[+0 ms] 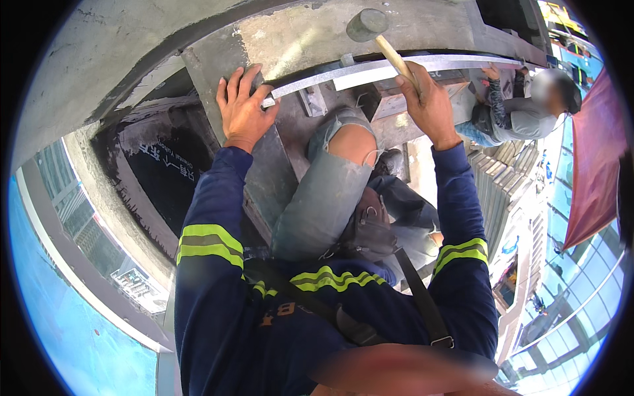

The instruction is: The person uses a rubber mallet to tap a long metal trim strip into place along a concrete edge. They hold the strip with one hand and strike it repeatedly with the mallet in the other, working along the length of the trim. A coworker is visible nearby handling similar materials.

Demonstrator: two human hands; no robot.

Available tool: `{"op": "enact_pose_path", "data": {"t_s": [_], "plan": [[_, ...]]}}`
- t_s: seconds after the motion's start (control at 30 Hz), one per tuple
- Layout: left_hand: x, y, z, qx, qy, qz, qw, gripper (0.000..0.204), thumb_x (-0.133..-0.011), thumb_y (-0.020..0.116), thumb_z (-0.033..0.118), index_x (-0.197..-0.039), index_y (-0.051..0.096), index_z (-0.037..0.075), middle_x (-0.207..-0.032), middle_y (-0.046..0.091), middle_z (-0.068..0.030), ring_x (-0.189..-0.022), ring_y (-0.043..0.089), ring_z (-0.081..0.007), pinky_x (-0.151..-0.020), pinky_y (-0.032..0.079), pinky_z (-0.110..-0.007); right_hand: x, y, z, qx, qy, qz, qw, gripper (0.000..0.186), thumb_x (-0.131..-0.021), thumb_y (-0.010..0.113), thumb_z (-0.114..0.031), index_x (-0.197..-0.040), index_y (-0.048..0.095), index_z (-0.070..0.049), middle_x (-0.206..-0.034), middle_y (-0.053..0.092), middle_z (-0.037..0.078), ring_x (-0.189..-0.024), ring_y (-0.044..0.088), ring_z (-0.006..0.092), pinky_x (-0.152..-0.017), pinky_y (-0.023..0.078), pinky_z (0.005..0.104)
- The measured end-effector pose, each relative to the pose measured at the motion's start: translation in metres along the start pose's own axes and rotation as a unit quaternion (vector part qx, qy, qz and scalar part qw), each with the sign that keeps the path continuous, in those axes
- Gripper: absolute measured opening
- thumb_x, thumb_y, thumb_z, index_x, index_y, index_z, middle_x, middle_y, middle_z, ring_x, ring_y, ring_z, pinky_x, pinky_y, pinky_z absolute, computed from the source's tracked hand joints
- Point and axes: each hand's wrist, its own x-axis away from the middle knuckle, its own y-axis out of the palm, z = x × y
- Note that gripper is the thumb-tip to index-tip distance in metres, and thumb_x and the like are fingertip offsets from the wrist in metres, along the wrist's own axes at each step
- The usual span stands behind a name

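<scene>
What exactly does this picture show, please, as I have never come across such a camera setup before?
There is no machine here, only a person's two bare hands. A wide fisheye camera worn on the person's head looks down at them, so straight edges bend toward the rim. The right hand grips a mallet by its pale handle. The left hand, fingers spread, is at the left end of a long pale strip, which runs along a grey surface. At the right, a co-worker has a hand at or near the strip too.
</scene>
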Motion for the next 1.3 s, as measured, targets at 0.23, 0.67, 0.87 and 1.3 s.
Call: {"op": "enact_pose_path", "data": {"t_s": [0.23, 0.67, 0.87, 1.3], "plan": [[-0.002, -0.001, 0.002, -0.006, 0.009, 0.000, 1.000, 0.028, -0.085, 0.090, 0.039, -0.108, 0.085, 0.023, -0.163, 0.057, 0.0044, -0.159, 0.042, -0.0300, -0.135, 0.022, -0.060, 0.130, 0.002, 0.016, -0.087, 0.220, 0.068, 0.969, 0.044, -0.114, 0.068, -0.040, -0.138, 0.066, -0.004, -0.082, 0.070, 0.016, -0.070, 0.069, 0.0268, -0.068, 0.055, 0.0402], [0.001, 0.012, -0.002, -0.072, 0.054, 0.028, 0.996, 0.049, -0.086, 0.090, 0.051, -0.116, 0.081, 0.014, -0.166, 0.054, 0.0026, -0.161, 0.039, -0.0295, -0.134, 0.024, -0.060, 0.392, 0.065, -0.011, -0.553, 0.503, -0.015, 0.664, 0.044, -0.105, 0.068, -0.016, -0.144, 0.062, 0.003, -0.101, 0.073, 0.010, -0.085, 0.071, 0.0196, -0.079, 0.056, 0.0344], [0.002, 0.016, -0.007, -0.083, 0.071, 0.043, 0.993, 0.047, -0.086, 0.089, 0.047, -0.110, 0.078, 0.007, -0.167, 0.054, 0.0013, -0.159, 0.043, -0.0326, -0.133, 0.027, -0.061, 0.375, 0.115, 0.010, -0.278, 0.444, -0.106, 0.845, 0.060, -0.103, 0.064, -0.018, -0.161, 0.053, -0.005, -0.139, 0.072, 0.033, -0.130, 0.070, 0.0482, -0.110, 0.053, 0.0521], [0.003, 0.024, -0.025, -0.056, 0.111, 0.065, 0.990, 0.047, -0.085, 0.089, 0.041, -0.115, 0.076, 0.007, -0.166, 0.056, -0.0024, -0.158, 0.043, -0.0352, -0.131, 0.027, -0.062, 0.386, 0.133, 0.032, -0.249, 0.394, -0.106, 0.878, 0.058, -0.104, 0.060, -0.021, -0.159, 0.053, -0.005, -0.136, 0.072, 0.035, -0.129, 0.069, 0.0522, -0.109, 0.054, 0.0547]]}}
